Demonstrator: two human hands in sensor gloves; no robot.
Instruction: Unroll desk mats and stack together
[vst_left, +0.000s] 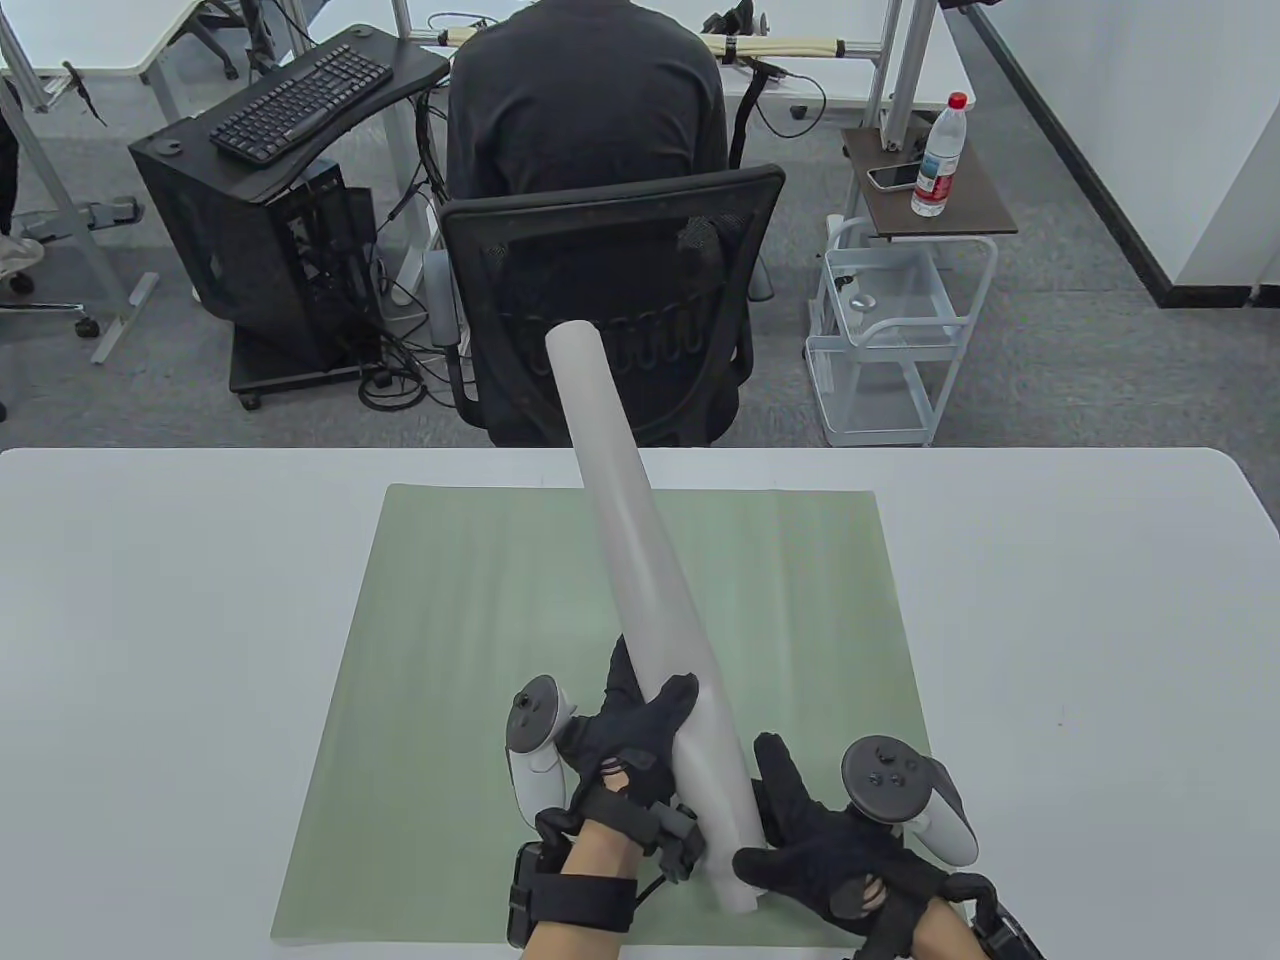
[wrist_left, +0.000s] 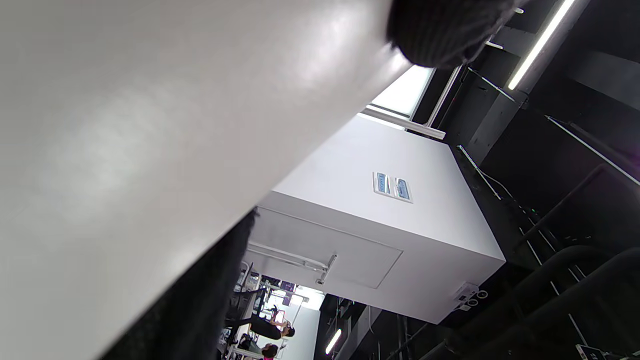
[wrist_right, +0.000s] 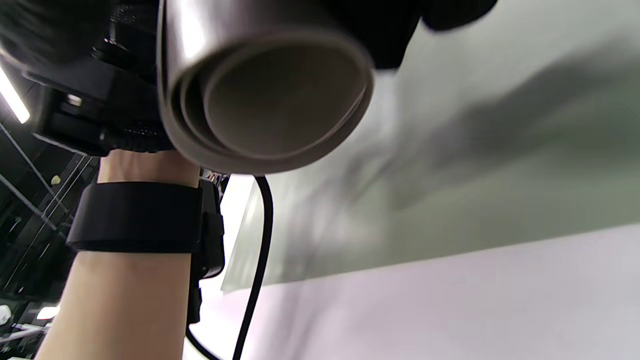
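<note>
— The left hand (vst_left: 625, 735), what is it doing?

— It is wrapping its fingers around the lower part of the rolled grey desk mat (vst_left: 640, 590), gripping it from the left. The right hand (vst_left: 815, 840) is cupping the roll's near end from the right, with fingers curled against it.

— So both hands are holding the same roll?

— Yes. The roll is tilting up and away from the person, its near end low over the green desk mat (vst_left: 480, 700) and its far end rising past the far edge of the tabletop (vst_left: 1080, 620).

— And the green one?

— It is lying unrolled and flat in the middle of the tabletop, under both hands.

— Anything from the wrist views?

— The right wrist view is looking into the roll's open end (wrist_right: 280, 100), where the coiled layers are showing, with the green mat (wrist_right: 450, 200) beneath. The left wrist view is mostly filled by the roll's pale surface (wrist_left: 150, 125).

— Beyond the tabletop?

— A person in dark clothes (vst_left: 585, 100) is sitting in an office chair (vst_left: 610, 290), back to the camera.
</note>
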